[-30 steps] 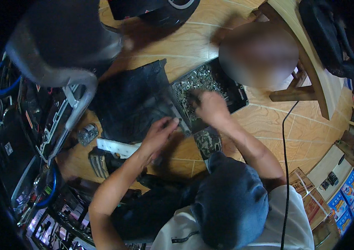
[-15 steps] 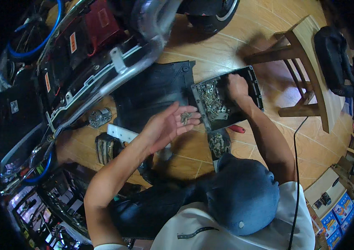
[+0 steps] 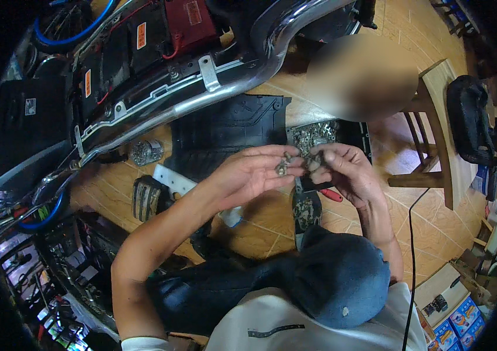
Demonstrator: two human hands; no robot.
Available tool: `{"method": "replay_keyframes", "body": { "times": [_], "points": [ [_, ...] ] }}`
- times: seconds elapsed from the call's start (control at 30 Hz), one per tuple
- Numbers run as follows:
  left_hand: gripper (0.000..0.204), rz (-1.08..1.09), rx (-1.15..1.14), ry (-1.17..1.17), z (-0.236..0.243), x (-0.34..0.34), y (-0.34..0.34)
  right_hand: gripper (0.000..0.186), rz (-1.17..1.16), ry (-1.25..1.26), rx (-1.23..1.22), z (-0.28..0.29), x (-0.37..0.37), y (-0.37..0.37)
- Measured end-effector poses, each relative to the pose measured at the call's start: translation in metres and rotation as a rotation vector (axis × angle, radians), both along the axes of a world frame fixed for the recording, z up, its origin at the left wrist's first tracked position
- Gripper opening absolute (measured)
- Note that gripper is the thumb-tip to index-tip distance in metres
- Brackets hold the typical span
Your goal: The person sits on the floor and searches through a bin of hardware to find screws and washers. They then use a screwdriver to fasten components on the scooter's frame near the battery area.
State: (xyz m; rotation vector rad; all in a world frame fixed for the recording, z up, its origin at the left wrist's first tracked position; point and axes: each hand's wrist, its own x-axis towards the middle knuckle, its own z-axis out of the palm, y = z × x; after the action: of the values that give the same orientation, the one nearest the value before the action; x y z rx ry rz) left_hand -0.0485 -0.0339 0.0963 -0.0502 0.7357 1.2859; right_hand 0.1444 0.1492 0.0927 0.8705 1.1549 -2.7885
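At frame centre, your left hand [image 3: 251, 175] lies palm-up, fingers extended, small metal parts [image 3: 282, 169] resting on them. Your right hand [image 3: 351, 175] is curled just beside it, fingertips drawn close; whether they grip anything cannot be told. Above sits the black box [image 3: 368, 139]. Step, as judged: picking over parts. Next move calls for a level left palm.

The floor [image 3: 430, 234] is lit unevenly, the chrome tube [image 3: 201, 103] is streaked with glare, and the picture's edges are blackened.
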Motion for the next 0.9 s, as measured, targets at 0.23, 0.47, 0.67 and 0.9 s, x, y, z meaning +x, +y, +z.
{"method": "replay_keyframes", "body": {
  "times": [0.23, 0.47, 0.67, 0.9],
  "points": [
    [0.035, -0.023, -0.032, 0.072, 0.006, 0.011, 0.006, 0.032, 0.03, 0.122, -0.243, -0.002, -0.002, 0.006],
    [0.034, -0.051, -0.028, 0.083, 0.009, 0.018, 0.011, 0.032, 0.042, 0.203, -0.404, -0.011, 0.005, 0.006],
    [0.032, -0.044, -0.019, 0.092, 0.006, 0.023, 0.014, 0.038, 0.043, 0.103, -0.181, -0.006, 0.012, 0.003],
    [0.029, -0.006, -0.049, 0.029, 0.007, 0.021, 0.016, 0.038, 0.077, -0.003, 0.045, 0.007, 0.011, 0.003]
  ]
}}
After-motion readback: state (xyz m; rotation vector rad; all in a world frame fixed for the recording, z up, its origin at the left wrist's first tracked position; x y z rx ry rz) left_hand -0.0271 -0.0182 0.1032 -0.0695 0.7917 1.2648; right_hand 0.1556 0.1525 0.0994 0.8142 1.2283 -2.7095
